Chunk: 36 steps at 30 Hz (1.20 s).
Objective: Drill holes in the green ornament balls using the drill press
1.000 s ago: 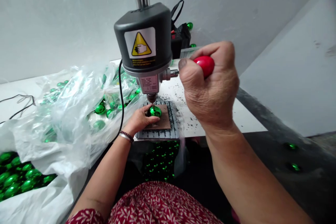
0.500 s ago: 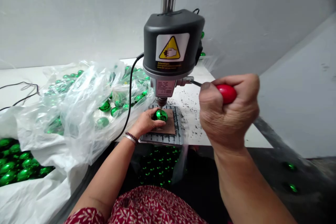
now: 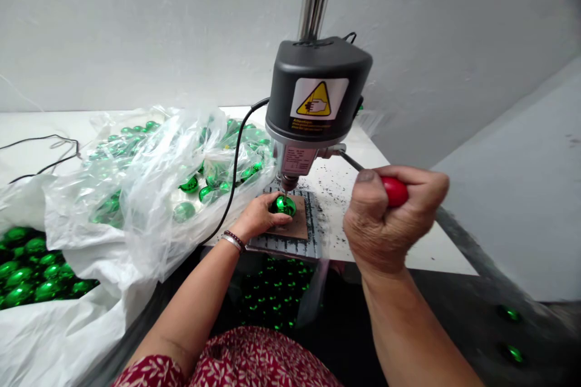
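My left hand [image 3: 264,216] grips a shiny green bauble [image 3: 285,206] from its left side, thumb in front and fingers behind. The bauble rests on a brown board [image 3: 297,227] lying on the slotted grey base [image 3: 313,248] of a bench drill press [image 3: 318,94]. Right above the bauble is the chuck [image 3: 289,182], with a thin bit pointing down at its top; whether the bit has entered it I cannot tell. My right hand [image 3: 394,217] is closed around the red knob [image 3: 394,192] of the drill press lever [image 3: 351,161].
Clear plastic bags [image 3: 149,193] with several green baubles cover the table's left side. More baubles [image 3: 36,272] fill a white sack at lower left, and others [image 3: 276,290] lie below the table edge. A black cable [image 3: 236,163] hangs beside the drill. Dark shavings [image 3: 333,199] litter the white tabletop.
The lever's red knob and my right hand have swung lower. My left hand stays on the bauble under the bit. The whole view has shifted and tilted slightly.
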Each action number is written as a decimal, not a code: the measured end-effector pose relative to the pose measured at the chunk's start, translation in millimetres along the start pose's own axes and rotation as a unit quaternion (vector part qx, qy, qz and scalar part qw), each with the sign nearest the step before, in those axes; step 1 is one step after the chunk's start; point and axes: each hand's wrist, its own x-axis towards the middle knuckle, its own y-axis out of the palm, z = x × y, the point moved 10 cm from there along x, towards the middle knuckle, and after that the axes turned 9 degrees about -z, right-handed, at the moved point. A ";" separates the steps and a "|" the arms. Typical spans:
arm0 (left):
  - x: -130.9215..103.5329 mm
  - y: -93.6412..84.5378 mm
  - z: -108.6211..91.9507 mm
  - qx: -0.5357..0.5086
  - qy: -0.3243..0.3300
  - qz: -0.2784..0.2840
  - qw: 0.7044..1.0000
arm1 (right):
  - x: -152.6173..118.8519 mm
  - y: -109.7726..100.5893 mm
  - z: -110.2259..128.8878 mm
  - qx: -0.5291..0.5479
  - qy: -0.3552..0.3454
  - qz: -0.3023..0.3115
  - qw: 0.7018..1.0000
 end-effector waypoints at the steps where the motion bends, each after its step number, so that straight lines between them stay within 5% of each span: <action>1: 0.0 0.1 -0.6 -0.002 0.006 0.001 1.000 | -2.0 -0.6 -1.0 0.001 0.001 -0.003 1.000; 8: 0.1 4.0 -1.2 -0.022 0.027 0.023 0.999 | -21.1 -4.5 -1.2 0.031 -0.016 0.004 0.999; 13: -3.3 2.7 5.6 -0.015 -0.009 0.002 1.000 | 28.3 18.1 -2.4 0.008 0.016 0.000 1.000; 18: -20.7 -12.2 -2.9 -0.012 0.027 -0.019 0.999 | 70.3 61.1 -12.4 -0.040 0.115 0.102 0.987; 25: -66.9 -4.4 -6.1 0.051 0.070 0.182 0.979 | 67.8 61.0 -13.5 -0.058 0.153 0.111 0.980; 27: -72.9 -9.2 -7.5 0.046 0.072 0.196 0.977 | 68.6 60.2 -11.6 -0.048 0.140 0.106 0.983; 29: -63.4 -34.8 -8.4 0.029 0.067 0.114 0.991 | 69.2 59.8 -11.6 -0.049 0.138 0.105 0.984; 31: -46.6 -83.0 -3.4 0.045 0.053 -0.054 0.996 | 68.0 59.6 -14.8 -0.063 0.160 0.111 0.979; 33: -35.1 -134.5 8.4 0.124 0.018 -0.219 0.968 | 66.4 59.1 -16.9 -0.074 0.182 0.115 0.974; 34: -30.2 -153.1 16.7 0.180 -0.012 -0.267 0.947 | 66.0 58.8 -16.6 -0.074 0.187 0.115 0.973; 36: -18.6 -171.0 40.9 0.279 -0.097 -0.271 0.916 | 66.0 58.6 -14.6 -0.066 0.188 0.113 0.973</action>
